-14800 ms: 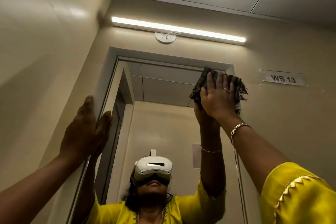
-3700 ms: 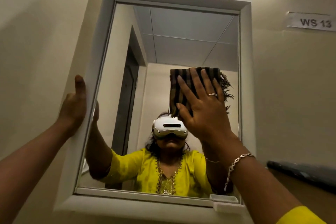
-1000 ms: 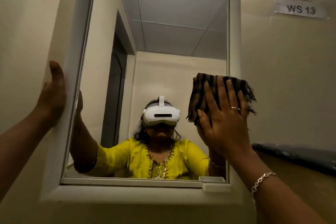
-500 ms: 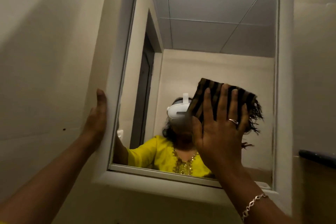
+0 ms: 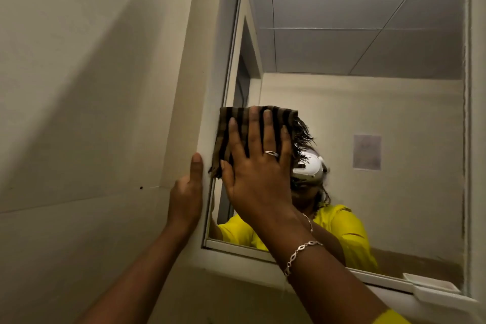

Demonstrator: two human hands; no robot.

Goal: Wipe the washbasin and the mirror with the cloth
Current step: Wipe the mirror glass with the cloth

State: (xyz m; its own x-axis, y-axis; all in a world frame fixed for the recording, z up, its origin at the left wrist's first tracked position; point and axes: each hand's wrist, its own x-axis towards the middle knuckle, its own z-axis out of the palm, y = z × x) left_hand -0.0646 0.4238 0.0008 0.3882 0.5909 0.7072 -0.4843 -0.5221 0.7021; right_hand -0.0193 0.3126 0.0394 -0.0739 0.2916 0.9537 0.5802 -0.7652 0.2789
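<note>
While the beige wall (image 5: 86, 113) fills the left side of the view, the left hand (image 5: 185, 197) rests against the outer left edge of the mirror frame (image 5: 210, 87). Its thumb is straight and points up along the frame. Its other fingers are hidden behind the hand, so I cannot tell if they are curled or straight.

Just to the right, the cloth (image 5: 236, 123) lies flat on the left part of the mirror (image 5: 368, 47), with its left border over the inner edge of the frame. It is brown with dark stripes and has a fringe on its right side. The right hand (image 5: 259, 173) presses the cloth on the glass with a flat palm. Its fingers (image 5: 268, 131) are straight and a little apart, and they point up. A ring (image 5: 271, 153) is on one finger and a chain bracelet (image 5: 299, 255) is around the wrist.

Further right, the glass reflects a white headset (image 5: 311, 168), a yellow garment (image 5: 349, 234), grey ceiling panels and a pale sheet of paper (image 5: 366, 152) on the far wall. At the lower right corner of the frame sits a small white tray (image 5: 431, 283).
</note>
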